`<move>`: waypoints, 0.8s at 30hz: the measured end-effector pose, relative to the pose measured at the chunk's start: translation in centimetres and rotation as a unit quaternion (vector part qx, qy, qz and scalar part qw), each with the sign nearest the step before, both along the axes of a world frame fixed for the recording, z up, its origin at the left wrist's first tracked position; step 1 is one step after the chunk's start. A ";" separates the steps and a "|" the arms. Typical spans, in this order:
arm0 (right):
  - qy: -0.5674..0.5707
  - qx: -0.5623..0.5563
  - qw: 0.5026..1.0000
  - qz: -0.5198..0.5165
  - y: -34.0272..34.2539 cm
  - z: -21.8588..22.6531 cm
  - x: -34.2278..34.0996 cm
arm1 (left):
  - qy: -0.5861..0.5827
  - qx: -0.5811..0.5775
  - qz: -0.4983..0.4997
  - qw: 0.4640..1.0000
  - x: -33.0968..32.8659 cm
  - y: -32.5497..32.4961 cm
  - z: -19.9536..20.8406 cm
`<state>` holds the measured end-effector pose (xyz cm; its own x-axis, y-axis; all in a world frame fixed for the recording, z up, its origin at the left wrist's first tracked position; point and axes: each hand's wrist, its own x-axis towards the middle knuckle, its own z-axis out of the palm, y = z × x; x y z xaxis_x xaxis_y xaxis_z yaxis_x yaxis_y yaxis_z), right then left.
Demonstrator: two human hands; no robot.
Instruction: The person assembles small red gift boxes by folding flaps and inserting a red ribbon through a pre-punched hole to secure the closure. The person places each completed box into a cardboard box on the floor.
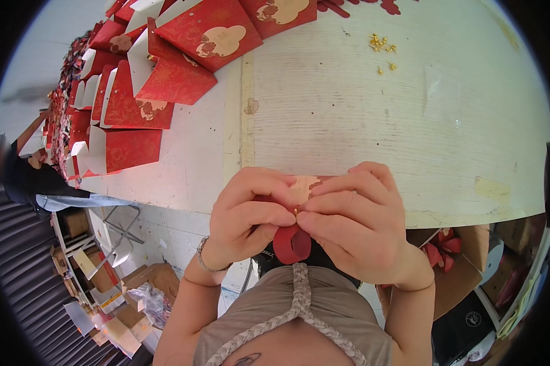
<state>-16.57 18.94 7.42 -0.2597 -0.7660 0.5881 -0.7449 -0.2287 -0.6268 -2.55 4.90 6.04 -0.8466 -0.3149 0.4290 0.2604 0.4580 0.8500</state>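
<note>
Near the table's front edge, both my hands hold a red printed paper box (305,188) with a pale patterned patch, mostly hidden by my fingers. My left hand (246,210) is closed around its left side, thumb and fingertips pinching near the middle. My right hand (355,221) is closed on the other side, its fingertips meeting the left ones. A tiny gold fastener (296,212) shows between the fingertips. Just below it hangs a dark red strip (285,245), curled into a loop.
Several red paper boxes (134,146) with white insides stand along the table's left. Loose gold fasteners (382,44) and dark red cut pieces (390,6) lie on the far side. A cardboard box (464,274) with red pieces stands below right. Another person (28,174) is far left.
</note>
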 end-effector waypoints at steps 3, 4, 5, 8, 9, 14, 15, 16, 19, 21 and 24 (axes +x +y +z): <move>-0.036 -0.004 0.999 -0.001 -0.1 -0.1 0.2 | 0.009 0.038 -0.013 0.999 0.1 0.1 -0.3; -0.043 -0.002 0.999 -0.002 0.0 -0.1 0.3 | 0.008 0.057 -0.022 0.998 0.3 0.2 -0.4; -0.049 0.000 0.999 -0.004 0.0 0.0 0.5 | 0.008 0.057 -0.019 0.998 0.4 0.2 -0.4; -0.053 0.002 0.999 -0.006 0.1 -0.2 0.5 | 0.006 0.054 -0.015 0.998 0.5 0.1 -0.6; -0.051 0.001 0.999 -0.005 0.1 -0.2 0.5 | 0.006 0.049 -0.013 0.999 0.5 0.1 -0.5; -0.153 0.033 0.987 0.035 -0.3 0.2 0.2 | 0.006 0.012 -0.001 1.000 0.4 0.1 -0.3; -0.197 0.053 0.978 0.050 -0.4 0.4 0.2 | 0.005 0.001 0.006 1.000 0.3 0.1 -0.1; -0.196 0.060 0.977 0.057 -0.4 0.7 0.0 | 0.004 -0.010 0.012 1.000 0.2 0.1 0.0; -0.190 0.089 0.974 0.080 -0.1 1.4 -0.8 | 0.005 -0.040 0.004 0.999 0.3 -0.4 -0.2; -0.183 0.121 0.971 0.099 -0.1 1.7 -1.1 | -0.021 0.067 0.007 0.998 0.5 -0.2 -0.4; -0.375 0.161 0.911 0.063 -0.3 2.5 -0.3 | 0.029 0.169 0.040 0.984 0.1 1.0 -0.8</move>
